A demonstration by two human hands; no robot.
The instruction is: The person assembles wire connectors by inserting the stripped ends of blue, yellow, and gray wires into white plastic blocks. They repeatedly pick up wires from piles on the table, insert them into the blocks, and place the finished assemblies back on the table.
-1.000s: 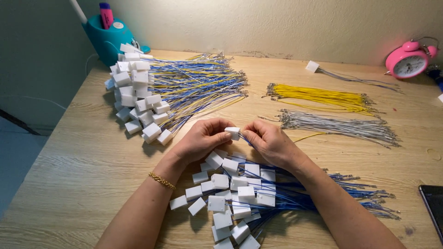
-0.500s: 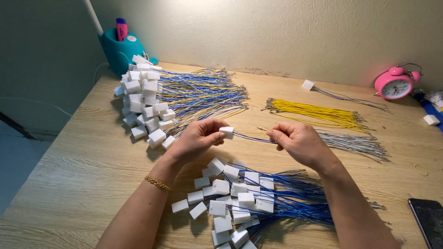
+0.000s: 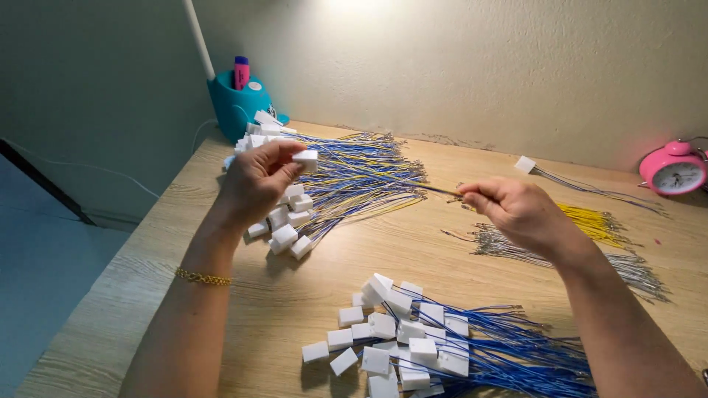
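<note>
**Wire harness stretched out between our hands**

Our left hand (image 3: 254, 180) pinches a small white plastic connector block (image 3: 305, 159), now lifted over the far pile of white blocks with blue and yellow wires (image 3: 332, 177); a second ago both hands met low over the near pile of white blocks with blue wires (image 3: 413, 343). The connector's thin wire lead (image 3: 383, 177) runs taut across to our right hand (image 3: 516, 210), clenched on its far end. Half a second ago the hands were closer together and lower; they have since spread apart and risen. So the piece seems pulled free of the near pile. Yellow wires (image 3: 590, 221) and grey wires (image 3: 575, 254) lie beyond on the wooden bench (image 3: 413, 250).
</note>
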